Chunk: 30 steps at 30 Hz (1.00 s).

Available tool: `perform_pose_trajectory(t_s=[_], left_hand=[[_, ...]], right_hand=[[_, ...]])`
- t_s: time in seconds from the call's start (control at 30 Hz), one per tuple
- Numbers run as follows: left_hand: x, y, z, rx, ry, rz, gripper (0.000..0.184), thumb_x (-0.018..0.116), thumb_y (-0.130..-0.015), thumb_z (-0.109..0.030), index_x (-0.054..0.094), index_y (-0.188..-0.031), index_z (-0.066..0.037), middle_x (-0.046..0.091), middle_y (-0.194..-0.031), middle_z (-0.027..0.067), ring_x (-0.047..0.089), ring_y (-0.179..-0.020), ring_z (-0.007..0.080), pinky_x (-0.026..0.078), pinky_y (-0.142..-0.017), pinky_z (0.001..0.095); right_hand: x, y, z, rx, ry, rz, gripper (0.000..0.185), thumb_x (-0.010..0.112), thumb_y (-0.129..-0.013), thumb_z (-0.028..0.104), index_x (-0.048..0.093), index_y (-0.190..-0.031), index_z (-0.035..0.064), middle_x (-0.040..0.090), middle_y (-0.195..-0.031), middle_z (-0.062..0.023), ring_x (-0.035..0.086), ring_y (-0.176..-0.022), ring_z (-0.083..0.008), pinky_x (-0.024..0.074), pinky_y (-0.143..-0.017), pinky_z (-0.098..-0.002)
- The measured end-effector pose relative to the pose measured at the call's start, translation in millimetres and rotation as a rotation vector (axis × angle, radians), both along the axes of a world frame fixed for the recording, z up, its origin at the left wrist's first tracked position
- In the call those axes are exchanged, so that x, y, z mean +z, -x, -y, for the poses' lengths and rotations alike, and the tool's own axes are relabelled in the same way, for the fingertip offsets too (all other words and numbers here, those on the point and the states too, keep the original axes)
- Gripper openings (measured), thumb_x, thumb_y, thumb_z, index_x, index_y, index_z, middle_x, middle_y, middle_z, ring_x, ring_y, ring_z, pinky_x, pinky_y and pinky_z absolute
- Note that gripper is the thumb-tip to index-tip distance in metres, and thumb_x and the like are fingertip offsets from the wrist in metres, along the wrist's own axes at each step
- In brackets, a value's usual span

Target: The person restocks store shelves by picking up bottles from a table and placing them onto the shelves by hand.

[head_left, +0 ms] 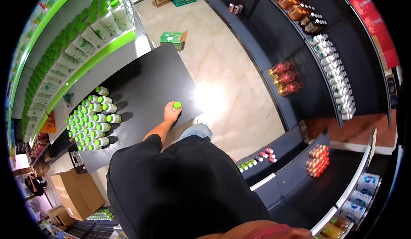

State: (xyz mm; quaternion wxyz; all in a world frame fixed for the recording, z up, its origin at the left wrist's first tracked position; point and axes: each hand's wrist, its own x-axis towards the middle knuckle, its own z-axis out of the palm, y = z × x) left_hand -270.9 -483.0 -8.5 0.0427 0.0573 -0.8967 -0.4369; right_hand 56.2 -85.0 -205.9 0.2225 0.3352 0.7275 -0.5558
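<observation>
My left hand (172,112) is closed around a white bottle with a green cap (177,105), near the right edge of a dark grey board (145,82). Only the cap and a little of the bottle show above the fingers. At the board's left end, a dense group of similar green-capped white bottles (92,119) stands in uneven rows, well apart from my hand. My right hand is not visible; the black shirt (184,187) fills the lower middle of the view.
Green-capped bottles (81,42) line a green-edged shelf at upper left. Dark shelves (287,46) with drinks curve along the right. A green box (173,38) sits on the pale floor (239,76). A large cardboard box (77,194) stands at lower left.
</observation>
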Motion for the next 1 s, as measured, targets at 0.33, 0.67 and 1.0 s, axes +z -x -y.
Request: perform_pose_trajectory(t_s=[0.33,0.67,1.0], left_hand=[[-1.0,61.9,-55.1,0.207,-0.189,-0.1,0.031,0.073,-0.071,-0.025,0.061,-0.092,-0.005,0.06,-0.091,0.0143,0.057,-0.088,0.0324,0.045,-0.079,0.0385],[17.5,26.4,-55.9,0.436,-0.08,-0.105,0.044,0.072,-0.071,-0.023,0.056,-0.11,-0.01,0.056,-0.111,0.0115,0.051,-0.107,0.0293,0.041,-0.09,0.0368],[324.0,-6.6,-62.4,0.594,-0.796,-0.666,0.036,0.049,-0.087,-0.013,0.049,-0.119,0.002,0.055,-0.08,0.0041,0.053,-0.077,0.012,0.042,-0.072,0.0248]], right_hand=[[129.4,183.8,-139.0,-0.064,-0.027,0.144,0.024,0.057,-0.087,0.024,0.058,-0.1,0.0033,0.065,-0.086,-0.0101,0.062,-0.072,-0.0215,0.0499,-0.059,-0.034],[31.2,306.5,-187.1,0.655,-0.175,-0.182,0.02,0.061,-0.083,0.019,0.066,-0.093,0.0031,0.067,-0.08,-0.0062,0.061,-0.069,-0.0146,0.0503,-0.064,-0.0293],[75.7,567.9,-171.0,0.89,-0.029,0.093,0.029,0.06,-0.084,0.029,0.056,-0.101,0.0069,0.065,-0.082,-0.0112,0.062,-0.061,-0.0212,0.0427,-0.041,-0.0301]])
